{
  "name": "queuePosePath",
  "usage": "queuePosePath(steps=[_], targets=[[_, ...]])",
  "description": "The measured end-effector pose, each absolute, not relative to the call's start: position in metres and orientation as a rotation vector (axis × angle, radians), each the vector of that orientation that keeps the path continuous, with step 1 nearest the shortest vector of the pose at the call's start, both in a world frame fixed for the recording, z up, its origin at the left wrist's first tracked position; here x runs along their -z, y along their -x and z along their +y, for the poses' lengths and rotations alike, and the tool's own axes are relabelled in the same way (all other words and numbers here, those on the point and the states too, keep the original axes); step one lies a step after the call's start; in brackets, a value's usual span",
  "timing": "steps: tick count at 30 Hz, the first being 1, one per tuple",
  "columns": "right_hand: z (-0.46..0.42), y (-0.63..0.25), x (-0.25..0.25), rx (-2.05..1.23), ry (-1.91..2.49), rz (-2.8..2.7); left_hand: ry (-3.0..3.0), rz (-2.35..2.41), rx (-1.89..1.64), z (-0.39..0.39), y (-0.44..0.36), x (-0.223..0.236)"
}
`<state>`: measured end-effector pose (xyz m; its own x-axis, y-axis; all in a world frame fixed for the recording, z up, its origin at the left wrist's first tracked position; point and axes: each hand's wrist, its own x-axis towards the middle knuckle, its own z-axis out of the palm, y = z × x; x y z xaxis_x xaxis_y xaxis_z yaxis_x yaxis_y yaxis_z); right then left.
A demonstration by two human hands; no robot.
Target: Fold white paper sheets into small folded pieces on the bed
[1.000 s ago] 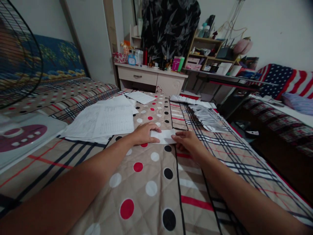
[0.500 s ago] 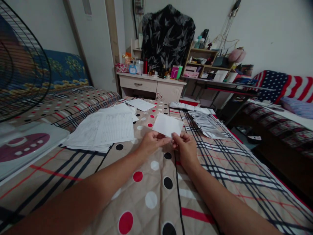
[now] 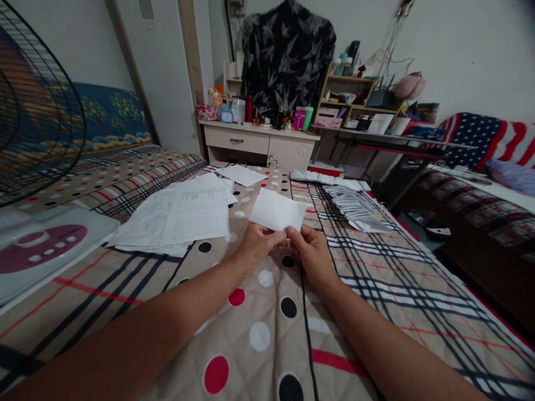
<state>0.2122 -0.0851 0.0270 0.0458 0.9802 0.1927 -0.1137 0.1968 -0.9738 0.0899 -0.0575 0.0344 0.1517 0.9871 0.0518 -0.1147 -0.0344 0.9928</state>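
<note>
A small blank sheet of white paper [image 3: 277,209] is held tilted up above the bedspread [image 3: 246,351]. My left hand [image 3: 259,243] pinches its lower edge with the thumb on the near side. Close beside it, my right hand [image 3: 310,249] grips the same edge toward the right corner, thumb on top. The fingers behind the paper are partly hidden. To the left lie several written sheets [image 3: 198,214] in a loose pile. Over on the right rests a fanned row of folded white papers [image 3: 355,209].
A fan [image 3: 62,72] stands at the far left, above a white plastic item with a purple panel [image 3: 45,245]. Beyond the bed is a cream dresser [image 3: 238,139] carrying bottles and boxes. The bed's right edge borders a dark gap.
The paper was flat on the bedspread with a hand at each end. It was then lifted and tilted up, the hands came together at its near edge, and it has since shifted slightly left.
</note>
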Motion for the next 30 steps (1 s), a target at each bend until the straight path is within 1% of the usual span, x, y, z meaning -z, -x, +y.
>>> queuePosePath(steps=[13,19,24,26,28,30], targets=[[-0.078,-0.233,-0.025,-1.088,0.968,-1.025,-1.359,1.14,-1.231,-0.03,-0.059,-0.03],[-0.071,-0.247,-0.027,-1.001,0.876,-0.832,-1.175,1.165,-1.433,-0.018,-0.048,-0.027],[-0.072,-0.241,-0.026,-1.103,0.839,-0.923,-1.184,0.82,-1.138,-0.031,-0.065,-0.029],[-0.073,-0.239,-0.026,-1.121,0.859,-0.964,-1.242,0.777,-1.052,-0.036,-0.071,-0.028],[-0.074,-0.237,-0.025,-1.134,0.883,-0.989,-1.299,0.81,-1.039,-0.039,-0.075,-0.027],[-0.074,-0.235,-0.025,-1.146,0.896,-1.022,-1.313,0.854,-1.1,-0.04,-0.077,-0.026]])
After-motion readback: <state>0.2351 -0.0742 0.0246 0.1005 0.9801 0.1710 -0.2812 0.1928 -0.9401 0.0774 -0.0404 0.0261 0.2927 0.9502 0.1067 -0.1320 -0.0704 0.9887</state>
